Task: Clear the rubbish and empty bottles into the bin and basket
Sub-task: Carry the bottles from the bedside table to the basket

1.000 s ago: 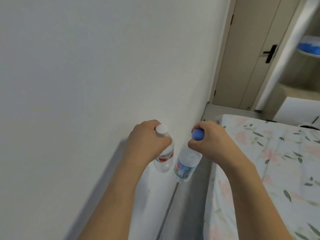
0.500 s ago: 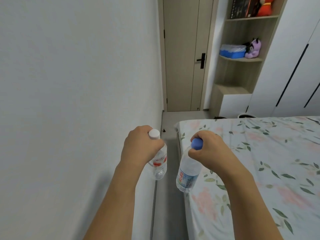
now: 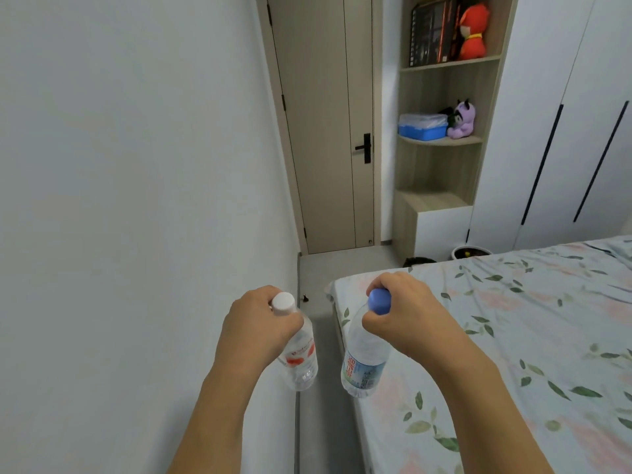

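Observation:
My left hand (image 3: 254,328) grips the neck of a clear empty bottle with a white cap and red label (image 3: 301,360), which hangs down over the narrow floor strip beside the wall. My right hand (image 3: 408,314) grips the neck of a second clear bottle with a blue cap and blue-green label (image 3: 362,364), hanging at the edge of the bed. Both bottles are held in the air, side by side and apart. No bin or basket that I can make out for certain is in view.
A white wall (image 3: 136,200) runs along the left. A bed with a floral sheet (image 3: 513,354) fills the right. A narrow grey floor passage (image 3: 321,336) leads to a closed beige door (image 3: 328,131). Shelves (image 3: 441,142) and white wardrobes (image 3: 564,131) stand beyond, with a round pot (image 3: 470,252) on the floor.
The view has swung from the wall toward the room and levelled, bringing the door, shelves and wardrobes into sight. Both hands keep holding their bottles in front of me.

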A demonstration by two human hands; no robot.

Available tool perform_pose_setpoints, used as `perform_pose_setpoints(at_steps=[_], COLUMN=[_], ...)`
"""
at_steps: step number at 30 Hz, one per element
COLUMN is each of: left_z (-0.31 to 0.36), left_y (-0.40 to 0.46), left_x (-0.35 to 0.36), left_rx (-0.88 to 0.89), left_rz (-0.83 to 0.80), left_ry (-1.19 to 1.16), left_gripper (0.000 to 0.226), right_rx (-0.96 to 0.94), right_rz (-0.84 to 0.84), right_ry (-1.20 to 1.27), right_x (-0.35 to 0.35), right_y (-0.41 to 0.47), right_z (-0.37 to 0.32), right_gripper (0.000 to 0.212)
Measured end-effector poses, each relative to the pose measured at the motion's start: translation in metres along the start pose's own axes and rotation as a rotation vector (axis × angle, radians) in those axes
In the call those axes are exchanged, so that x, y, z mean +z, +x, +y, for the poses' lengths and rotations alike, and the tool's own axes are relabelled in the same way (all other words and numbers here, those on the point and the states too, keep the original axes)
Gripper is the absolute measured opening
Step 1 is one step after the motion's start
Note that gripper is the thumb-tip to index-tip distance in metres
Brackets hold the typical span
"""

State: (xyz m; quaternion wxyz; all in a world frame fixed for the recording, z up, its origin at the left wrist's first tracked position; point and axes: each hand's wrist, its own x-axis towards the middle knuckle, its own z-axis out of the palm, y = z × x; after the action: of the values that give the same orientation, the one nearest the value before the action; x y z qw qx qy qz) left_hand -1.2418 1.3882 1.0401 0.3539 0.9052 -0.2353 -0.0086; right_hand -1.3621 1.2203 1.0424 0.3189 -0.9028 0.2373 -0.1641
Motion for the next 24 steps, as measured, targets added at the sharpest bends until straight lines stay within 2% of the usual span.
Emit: perform_pose_setpoints(at_steps=[12,24], left_z=[0.029,0.040], left_y=[0.201,0.315], left_x=[0.041,0.082], left_rx=[0.128,0.121], left_rz=[-0.057,-0.073], left_ry=[-0.041,0.005], left_gripper=[0.015,0.009], right_rx=[0.103,0.081], right_rz=[0.103,0.111], right_ry=[-0.079,-0.078], right_x=[0.004,-0.005], right_y=[0.169,0.296], right_z=[0.015,0.055], right_gripper=[0.020,0.021])
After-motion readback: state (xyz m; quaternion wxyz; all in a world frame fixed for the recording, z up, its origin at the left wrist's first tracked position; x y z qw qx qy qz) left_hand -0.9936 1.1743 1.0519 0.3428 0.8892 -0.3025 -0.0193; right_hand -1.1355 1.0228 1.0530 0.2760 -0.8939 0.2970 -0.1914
